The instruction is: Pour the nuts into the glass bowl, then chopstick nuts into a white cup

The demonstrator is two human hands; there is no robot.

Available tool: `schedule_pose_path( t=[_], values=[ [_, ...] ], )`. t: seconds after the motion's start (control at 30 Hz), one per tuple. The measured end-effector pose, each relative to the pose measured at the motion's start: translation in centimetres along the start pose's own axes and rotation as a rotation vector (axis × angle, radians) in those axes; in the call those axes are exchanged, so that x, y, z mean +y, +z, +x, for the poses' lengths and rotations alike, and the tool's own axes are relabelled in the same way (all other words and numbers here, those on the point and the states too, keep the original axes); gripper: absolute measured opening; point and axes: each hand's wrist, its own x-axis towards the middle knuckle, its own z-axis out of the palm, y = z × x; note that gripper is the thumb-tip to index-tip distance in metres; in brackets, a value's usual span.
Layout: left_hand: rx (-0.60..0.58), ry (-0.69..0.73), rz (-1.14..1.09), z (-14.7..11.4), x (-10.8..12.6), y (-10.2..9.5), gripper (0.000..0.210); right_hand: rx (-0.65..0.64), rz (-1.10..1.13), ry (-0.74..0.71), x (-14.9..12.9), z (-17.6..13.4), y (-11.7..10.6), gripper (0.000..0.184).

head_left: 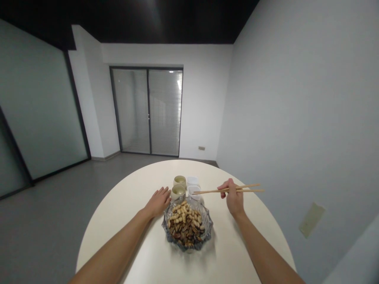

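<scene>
My right hand [234,200] grips a pair of wooden chopsticks [211,191] that point left. Their tips are over the nearer white dish [197,195]; nothing can be made out between them. My left hand [158,202] lies flat with outstretched fingers on the table, fingertips right beside the nearer pale green cup [178,195]. Between my forearms stands a scalloped glass bowl [209,225]. It holds peanuts in shells [184,211] at the back and brown, elongated nuts [187,233] at the front. Behind the bowl are a second green cup [179,178] and a second white dish [193,180].
Everything stands on a round cream table [118,213]. A white wall [296,118] with a cover plate [312,220] runs close along the right. Glass doors with blinds [148,112] are at the back, and a frosted glass partition [44,106] is on the left.
</scene>
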Motion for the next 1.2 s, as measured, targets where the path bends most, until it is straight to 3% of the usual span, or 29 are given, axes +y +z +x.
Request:
schedule_pose_path(
  t=[0.23, 0.77, 1.0, 1.2],
  values=[
    [0.009, 0.002, 0.001, 0.1, -0.2, 0.3, 0.052, -0.225, -0.042, 0.001, -1.4, -0.1, -0.1, 0.079],
    [-0.008, 0.0, 0.003, 0.0, -0.1, 0.1, 0.053, -0.288, -0.069, 0.132, -1.5, -0.2, 0.2, 0.081],
    [-0.011, 0.003, 0.02, 0.1, -0.2, 0.1, 0.054, -0.343, -0.078, 0.136, -1.6, -0.4, 0.4, 0.08],
    [-0.016, 0.0, 0.029, 0.1, 0.0, 0.0, 0.052, -0.318, -0.081, 0.134, -1.4, -0.3, 0.4, 0.08]
  ],
)
